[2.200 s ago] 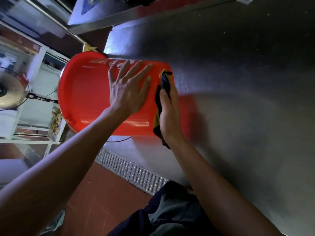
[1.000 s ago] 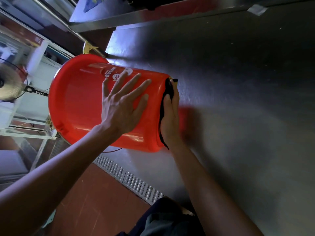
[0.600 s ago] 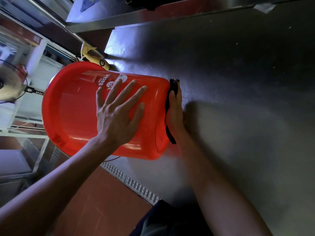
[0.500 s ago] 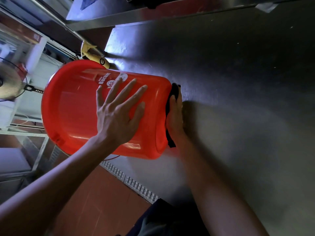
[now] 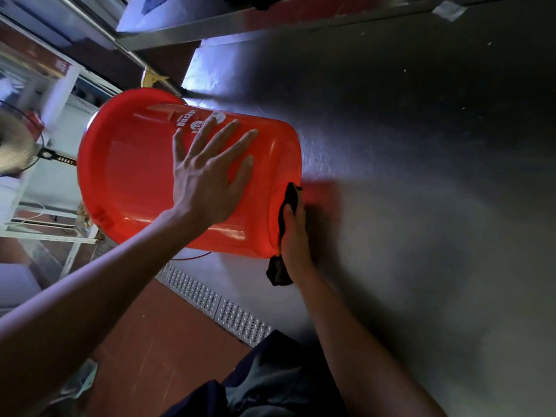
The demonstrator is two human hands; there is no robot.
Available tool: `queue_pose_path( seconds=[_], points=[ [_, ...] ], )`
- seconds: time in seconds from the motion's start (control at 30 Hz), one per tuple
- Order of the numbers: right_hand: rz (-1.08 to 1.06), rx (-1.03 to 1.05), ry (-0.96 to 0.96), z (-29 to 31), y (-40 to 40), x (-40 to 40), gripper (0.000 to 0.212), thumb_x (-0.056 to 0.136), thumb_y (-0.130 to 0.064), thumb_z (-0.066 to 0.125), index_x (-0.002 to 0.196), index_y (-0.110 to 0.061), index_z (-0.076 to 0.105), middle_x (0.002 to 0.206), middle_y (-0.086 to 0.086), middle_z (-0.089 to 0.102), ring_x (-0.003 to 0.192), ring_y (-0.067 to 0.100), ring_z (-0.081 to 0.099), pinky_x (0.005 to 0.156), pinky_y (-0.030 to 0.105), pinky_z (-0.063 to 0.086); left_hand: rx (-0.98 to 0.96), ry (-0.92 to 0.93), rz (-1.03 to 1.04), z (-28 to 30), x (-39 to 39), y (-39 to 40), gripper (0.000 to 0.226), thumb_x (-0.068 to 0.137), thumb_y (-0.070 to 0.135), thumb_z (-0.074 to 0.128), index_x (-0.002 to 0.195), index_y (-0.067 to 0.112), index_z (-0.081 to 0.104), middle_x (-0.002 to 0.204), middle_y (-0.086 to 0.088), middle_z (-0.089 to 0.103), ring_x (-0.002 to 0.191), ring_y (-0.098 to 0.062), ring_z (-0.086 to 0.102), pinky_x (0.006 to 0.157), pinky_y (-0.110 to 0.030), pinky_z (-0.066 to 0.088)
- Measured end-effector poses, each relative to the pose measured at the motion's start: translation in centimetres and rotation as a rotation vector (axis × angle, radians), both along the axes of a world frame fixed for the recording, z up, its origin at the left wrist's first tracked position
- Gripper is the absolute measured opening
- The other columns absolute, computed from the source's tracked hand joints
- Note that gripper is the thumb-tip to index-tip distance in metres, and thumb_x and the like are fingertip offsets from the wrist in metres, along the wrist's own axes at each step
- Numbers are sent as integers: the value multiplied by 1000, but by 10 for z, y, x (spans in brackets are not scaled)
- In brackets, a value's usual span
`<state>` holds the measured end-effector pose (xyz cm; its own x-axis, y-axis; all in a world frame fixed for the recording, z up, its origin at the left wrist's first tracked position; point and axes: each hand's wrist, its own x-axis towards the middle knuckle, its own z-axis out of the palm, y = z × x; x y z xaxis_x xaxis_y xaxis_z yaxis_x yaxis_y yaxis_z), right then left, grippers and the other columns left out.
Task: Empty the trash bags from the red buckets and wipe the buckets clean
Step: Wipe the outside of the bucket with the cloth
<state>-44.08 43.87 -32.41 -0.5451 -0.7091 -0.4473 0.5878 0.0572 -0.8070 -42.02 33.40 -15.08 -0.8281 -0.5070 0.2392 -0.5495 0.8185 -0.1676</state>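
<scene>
A red bucket [image 5: 135,173] lies on its side on the steel counter [image 5: 421,176], its mouth pointing left past the counter's edge. White lettering shows on its upper wall. My left hand [image 5: 207,176] lies flat on the bucket's side with the fingers spread. At the lower part of the bucket's base, my right hand [image 5: 293,233] holds a dark cloth [image 5: 281,266] against the red plastic. A fold of the cloth hangs out below the hand. The inside of the bucket is hidden.
A perforated metal strip [image 5: 216,302] runs along the counter's near edge above a red-brown floor [image 5: 150,341]. A standing fan [image 5: 15,145] and white shelving [image 5: 45,212] are at the left. A steel shelf edge [image 5: 270,22] crosses the top.
My right hand has slid the cloth down the bucket's base, from its upper edge to its lower edge. The left hand has stayed flat on the bucket's side.
</scene>
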Motion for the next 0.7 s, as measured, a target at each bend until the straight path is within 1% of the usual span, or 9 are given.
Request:
queue_pose_path(
  seconds=[0.1,0.2,0.33,0.43,0.5,0.53,0.6,0.67,0.7],
  points=[
    [-10,-39,-12,8,8,7,55,91,-61,39,146,-63,31,156,-19,34,147,6,28,123,53,20,-10,-9,-12,1,0,0,46,106,53,37,143,37,60,151,2,57,150,-26,40,118,-65,21],
    [-32,-100,-12,14,15,11,52,92,-56,41,143,-63,36,152,-16,42,133,2,43,114,43,34,-2,-10,0,0,-2,-1,46,106,54,36,144,39,59,151,3,56,150,-25,39,119,-64,20],
    [-49,-164,-61,30,20,14,55,93,-56,44,148,-56,36,152,-19,43,127,5,50,111,43,36,1,-15,-2,1,-2,-1,46,106,54,37,143,39,59,151,3,56,150,-26,40,118,-65,22],
    [-89,-278,-89,51,24,5,51,98,-47,46,148,-50,41,140,-5,53,105,22,61,89,39,46,-3,-18,-4,1,-1,-1,47,106,55,35,144,39,59,152,3,56,150,-26,39,119,-64,21],
    [-86,-323,-114,63,23,-2,49,98,-47,47,147,-53,40,127,4,49,84,18,53,71,33,43,-3,-23,-4,1,-1,-2,48,106,55,33,145,39,58,152,4,55,150,-26,38,120,-63,20],
    [-95,-338,-125,66,22,-4,51,97,-50,48,147,-54,39,129,4,47,87,14,49,73,31,41,0,-24,-5,1,-1,-2,49,107,55,33,145,39,58,152,4,55,150,-26,38,120,-63,20],
    [-115,-354,-112,69,21,-6,52,97,-50,48,148,-53,38,147,-6,46,112,14,52,91,37,44,3,-27,-8,2,0,-2,48,107,54,33,145,38,57,153,3,55,150,-26,38,119,-63,21],
    [-135,-357,-62,64,22,-3,49,102,-45,44,150,-49,37,156,-12,41,138,14,45,114,46,36,0,-32,-10,2,0,-1,47,107,54,34,146,38,57,153,3,54,151,-26,38,119,-62,21],
    [-128,-338,-30,57,20,0,49,102,-46,42,151,-49,36,157,-11,40,141,13,42,117,45,31,-4,-31,-9,1,1,-1,47,107,53,35,146,38,57,153,3,54,151,-26,38,120,-62,20]
  ],
)
